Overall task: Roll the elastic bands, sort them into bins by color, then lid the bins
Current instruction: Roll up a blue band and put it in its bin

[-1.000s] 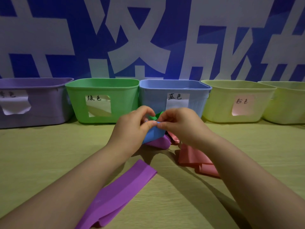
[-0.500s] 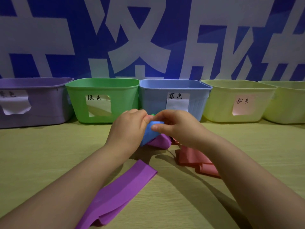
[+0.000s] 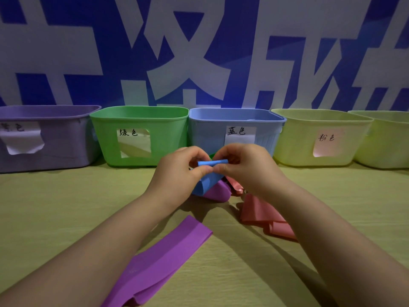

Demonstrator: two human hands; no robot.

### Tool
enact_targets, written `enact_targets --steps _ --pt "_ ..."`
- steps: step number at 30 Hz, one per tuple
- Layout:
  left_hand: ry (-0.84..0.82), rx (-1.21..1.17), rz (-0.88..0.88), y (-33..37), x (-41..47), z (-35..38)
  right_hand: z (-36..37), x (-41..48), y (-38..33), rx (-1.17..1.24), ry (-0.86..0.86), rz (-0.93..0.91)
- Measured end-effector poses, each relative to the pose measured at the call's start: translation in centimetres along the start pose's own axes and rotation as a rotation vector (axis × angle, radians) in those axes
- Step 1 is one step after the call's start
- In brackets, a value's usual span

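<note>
1. my left hand and right hand are drawn close together in front of the blue bin, thumbs nearly touching. each pinches the top edge of the blue band between thumb and fingertips.
2. the band is up off the table. its top is curled into a thin first turn between my fingers, and the loose tail hangs down over a bunched purple band lying beneath my hands.
3. i judge it light, thin and floppy, with a rubbery grip. it bends wherever it isn't held, so the roll will likely spring open if i release either end.
4. the best hold is at the two ends of that rolled edge, pinched close, walking my fingers forward so the turns come out tight and even.
5. the rolling looks barely started. no lid shows anywhere, and i can't see into the bins.
6. a long purple band lies flat near my left forearm, and folded pink bands sit beside my right wrist, all unrolled.
7. a sliver of green shows behind my fingers, too little to tell what it is.
</note>
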State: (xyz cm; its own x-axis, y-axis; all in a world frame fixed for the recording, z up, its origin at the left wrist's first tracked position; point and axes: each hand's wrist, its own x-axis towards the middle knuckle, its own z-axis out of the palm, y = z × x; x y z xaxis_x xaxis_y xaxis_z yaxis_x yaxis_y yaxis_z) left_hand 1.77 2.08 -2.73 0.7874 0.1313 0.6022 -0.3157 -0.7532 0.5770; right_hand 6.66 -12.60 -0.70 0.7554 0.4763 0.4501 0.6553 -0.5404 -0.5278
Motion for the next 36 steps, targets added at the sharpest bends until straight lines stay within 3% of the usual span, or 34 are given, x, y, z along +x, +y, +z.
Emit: enact_targets --steps 15,24,28,36 --pt "0.013 0.095 0.005 -0.07 0.26 -0.20 0.21 -0.05 0.07 -0.063 -0.052 -0.014" --pt "-0.088 -0.010 -0.075 -0.18 0.31 0.02 0.07 -0.14 -0.08 -0.039 -0.005 -0.036" --pt "-0.042 -0.166 -0.127 0.14 0.04 -0.02 -0.14 -0.04 -0.08 -0.077 0.033 -0.056" --pt "0.045 -0.125 -0.082 0.09 0.09 -0.24 -0.25 -0.10 -0.41 -0.061 0.054 -0.045"
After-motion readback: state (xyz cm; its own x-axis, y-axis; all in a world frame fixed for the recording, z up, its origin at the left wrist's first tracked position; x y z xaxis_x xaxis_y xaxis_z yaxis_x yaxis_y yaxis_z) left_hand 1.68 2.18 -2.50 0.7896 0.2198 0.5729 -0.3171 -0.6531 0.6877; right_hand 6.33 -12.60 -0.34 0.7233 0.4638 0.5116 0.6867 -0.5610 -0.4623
